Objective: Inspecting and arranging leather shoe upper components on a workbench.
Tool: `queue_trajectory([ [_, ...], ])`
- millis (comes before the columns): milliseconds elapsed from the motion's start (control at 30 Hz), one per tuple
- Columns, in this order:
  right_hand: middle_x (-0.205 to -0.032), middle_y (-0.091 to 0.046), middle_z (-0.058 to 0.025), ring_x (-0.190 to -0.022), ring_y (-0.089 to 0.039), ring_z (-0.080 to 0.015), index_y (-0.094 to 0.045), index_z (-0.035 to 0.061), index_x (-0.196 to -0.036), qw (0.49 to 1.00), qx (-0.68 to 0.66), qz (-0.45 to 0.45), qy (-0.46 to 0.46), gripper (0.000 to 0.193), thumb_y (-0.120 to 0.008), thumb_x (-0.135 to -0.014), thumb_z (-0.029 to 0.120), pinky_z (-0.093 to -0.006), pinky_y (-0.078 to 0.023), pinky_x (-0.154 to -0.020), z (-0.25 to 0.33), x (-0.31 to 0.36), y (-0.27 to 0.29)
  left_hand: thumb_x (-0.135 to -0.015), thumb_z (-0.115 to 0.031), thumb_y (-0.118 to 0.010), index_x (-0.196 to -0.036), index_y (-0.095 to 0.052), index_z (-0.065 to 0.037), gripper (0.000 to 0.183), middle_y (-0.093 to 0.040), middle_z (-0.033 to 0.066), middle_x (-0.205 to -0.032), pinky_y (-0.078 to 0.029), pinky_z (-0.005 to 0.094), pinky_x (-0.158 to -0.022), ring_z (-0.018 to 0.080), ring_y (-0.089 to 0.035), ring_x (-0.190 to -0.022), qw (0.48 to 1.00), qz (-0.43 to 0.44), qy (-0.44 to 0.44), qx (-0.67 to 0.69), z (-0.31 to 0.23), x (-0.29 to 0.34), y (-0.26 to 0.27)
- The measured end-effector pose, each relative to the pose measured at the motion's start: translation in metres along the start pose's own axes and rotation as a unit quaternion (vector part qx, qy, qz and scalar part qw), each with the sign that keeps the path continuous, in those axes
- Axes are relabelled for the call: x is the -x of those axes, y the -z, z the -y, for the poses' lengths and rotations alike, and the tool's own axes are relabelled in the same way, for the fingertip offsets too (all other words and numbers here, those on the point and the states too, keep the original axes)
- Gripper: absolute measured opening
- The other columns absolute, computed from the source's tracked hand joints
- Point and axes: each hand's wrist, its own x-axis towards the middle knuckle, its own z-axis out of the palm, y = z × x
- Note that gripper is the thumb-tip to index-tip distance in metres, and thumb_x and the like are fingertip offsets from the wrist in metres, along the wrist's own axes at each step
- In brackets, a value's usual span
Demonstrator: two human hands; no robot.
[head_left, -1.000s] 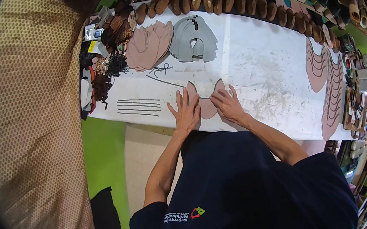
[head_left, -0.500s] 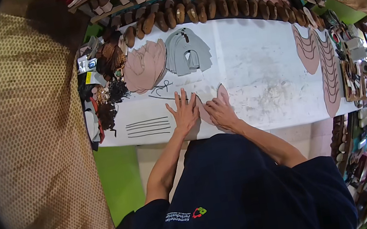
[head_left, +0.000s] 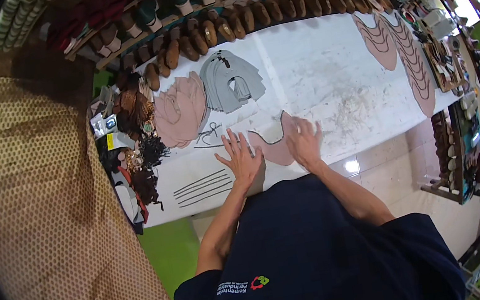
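White tabletop (head_left: 315,69) holds one pink cutout (head_left: 279,152) — two hands (head_left: 245,167) (head_left: 306,146) at it, fingers (head_left: 235,145) apart.

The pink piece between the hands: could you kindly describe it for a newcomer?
Find the white table, then its near edge, by the dark shirt. There, between the left hand and the right hand, lies a curved pink piece with a dark strip along its inner edge. Unlike the overlapping pink pieces towards either end, it lies alone.

Left fingers (head_left: 234,144) splayed (palm down), right fingers (head_left: 305,131) curved.
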Motion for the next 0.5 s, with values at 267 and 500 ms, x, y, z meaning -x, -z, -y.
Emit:
queue_trajectory([
  [267, -0.157, -0.047, -0.0131, -0.145, -0.042, -0.0367, -0.068, 0.0045, -0.132, 0.997, 0.048, -0.058, -0.032, 0.047, -0.073, -0.090, 0.024, -0.0655, -0.017, -0.123, 0.007, 0.007, -0.002, -0.092, -0.040, -0.073, -0.118, -0.073, -0.015, 0.036, -0.016, 0.0131, -0.176, -0.005, 0.0848, -0.111, 0.0400, -0.005, -0.163, 0.997, -0.013, -0.002, 0.071, -0.002, -0.006, -0.002],
  [500, -0.134, -0.064, -0.0072, -0.134, -0.051, -0.0299, -0.084, 0.0133, -0.097, 0.992, -0.124, -0.025, 0.000, 0.022, -0.079, -0.085, 0.031, -0.0560, -0.027, -0.116, 0.044, -0.007, -0.015, -0.093, -0.038, -0.075, -0.098, -0.075, -0.025, 0.014, -0.034, 0.0100, -0.170, -0.010, 0.0824, -0.112, 0.0386, -0.013, -0.161, 0.984, -0.013, 0.032, 0.174, 0.007, -0.012, 0.001],
])
